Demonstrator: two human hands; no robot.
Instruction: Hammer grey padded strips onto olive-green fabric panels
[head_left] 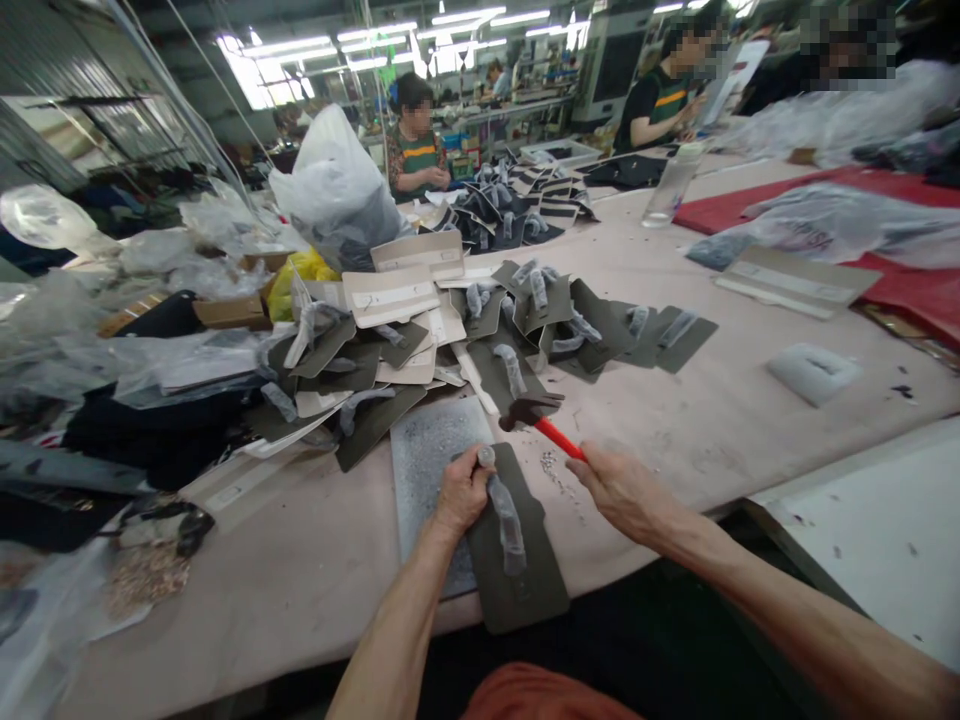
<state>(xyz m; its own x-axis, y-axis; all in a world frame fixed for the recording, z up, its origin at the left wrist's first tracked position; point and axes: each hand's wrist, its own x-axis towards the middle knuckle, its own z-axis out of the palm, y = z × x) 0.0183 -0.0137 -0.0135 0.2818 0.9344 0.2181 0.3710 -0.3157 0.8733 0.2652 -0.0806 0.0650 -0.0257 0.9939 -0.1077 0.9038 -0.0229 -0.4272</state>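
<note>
My right hand (611,485) is closed around the red handle of a claw hammer (555,432), its dark head raised above the work. My left hand (461,490) grips a short metal punch (486,457) upright, its round top showing above the fist. Under that fist lies a dark olive panel (536,540) with a plastic-wrapped handle (510,530) along it. Part of the panel rests on a pitted grey slab (427,450); its near end reaches the table's front edge. The punch's lower tip is hidden by my hand.
A heap of similar panels with wrapped handles (540,290) spreads beyond the slab. Small metal bits (559,470) lie right of the panel. Bags (330,190) crowd the left, with a clear bottle (673,185) farther back. Co-workers (420,150) sit across the table (720,420).
</note>
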